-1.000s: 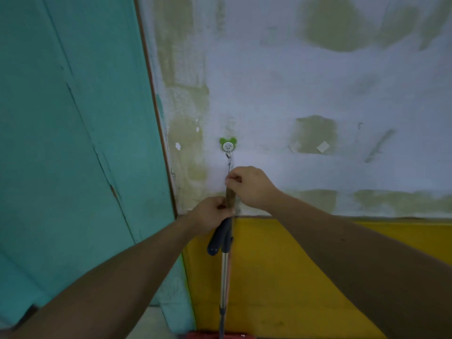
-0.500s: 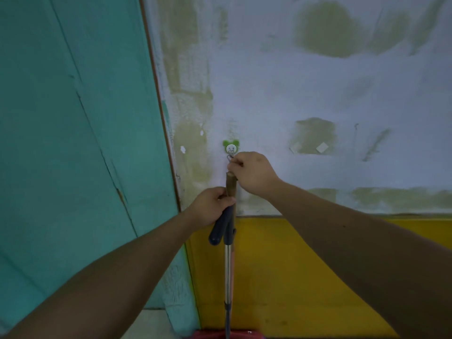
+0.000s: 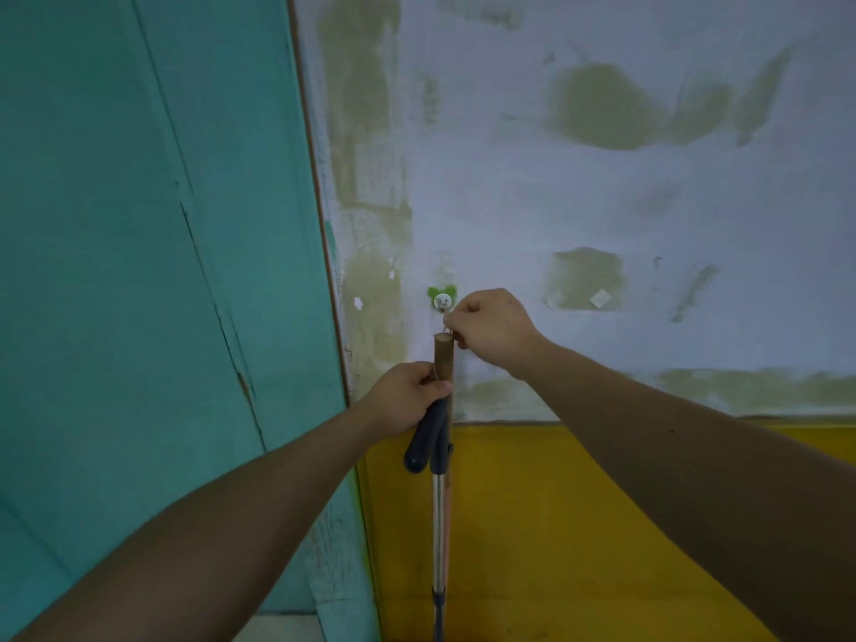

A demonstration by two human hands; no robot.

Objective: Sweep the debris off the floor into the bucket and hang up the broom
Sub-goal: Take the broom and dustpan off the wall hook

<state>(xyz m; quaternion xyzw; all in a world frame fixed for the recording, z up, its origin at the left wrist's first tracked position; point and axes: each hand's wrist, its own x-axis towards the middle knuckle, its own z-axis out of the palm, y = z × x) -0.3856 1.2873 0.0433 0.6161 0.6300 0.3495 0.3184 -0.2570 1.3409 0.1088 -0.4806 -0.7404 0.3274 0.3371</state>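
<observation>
The brown wooden broom handle stands upright against the wall, its top just below a small green-and-white wall hook. My left hand grips the broom handle together with a dark blue grip on a metal pole. My right hand pinches the small hanging loop at the handle's top, right beside the hook. The broom head, bucket and floor debris are out of view.
A teal wooden door fills the left side, its frame edge close to the hook. The wall is patchy white above and yellow below. A strip of pale floor shows at the bottom.
Both hands have raised the broom handle. My right hand moved up from the handle's top to the loop beside the hook.
</observation>
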